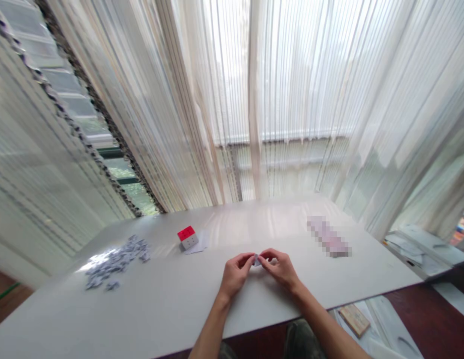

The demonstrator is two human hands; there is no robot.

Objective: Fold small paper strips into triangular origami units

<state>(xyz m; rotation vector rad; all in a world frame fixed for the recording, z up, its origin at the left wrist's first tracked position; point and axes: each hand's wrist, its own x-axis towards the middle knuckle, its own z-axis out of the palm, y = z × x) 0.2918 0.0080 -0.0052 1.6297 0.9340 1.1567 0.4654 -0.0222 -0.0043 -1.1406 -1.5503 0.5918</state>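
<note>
Scrap (pixel 257 261) is my first worry: it looks small and light, probably paper, and only fingertips support it, so an uneven tug might crease or tear it, and a slackened pinch could drop it onto the bench (pixel 168 309) just below. From my end, I see the left hand (pixel 235 275) nearly closed, thumb and index finger nipping the scrap's left side; the right hand (pixel 281 270) mirrors it on the right side, so the scrap sits between the two. How hard either presses, I cannot tell. Beyond the left hand and to its left stands the cube (pixel 187 238), with a sheet (pixel 202 241) beside or partly under it; well farther left lies a loose pile (pixel 117 262) that a careless sweep could scatter. Beyond the right hand, to its right, is a pixelated pink thing (pixel 328 237) I cannot identify.
</note>
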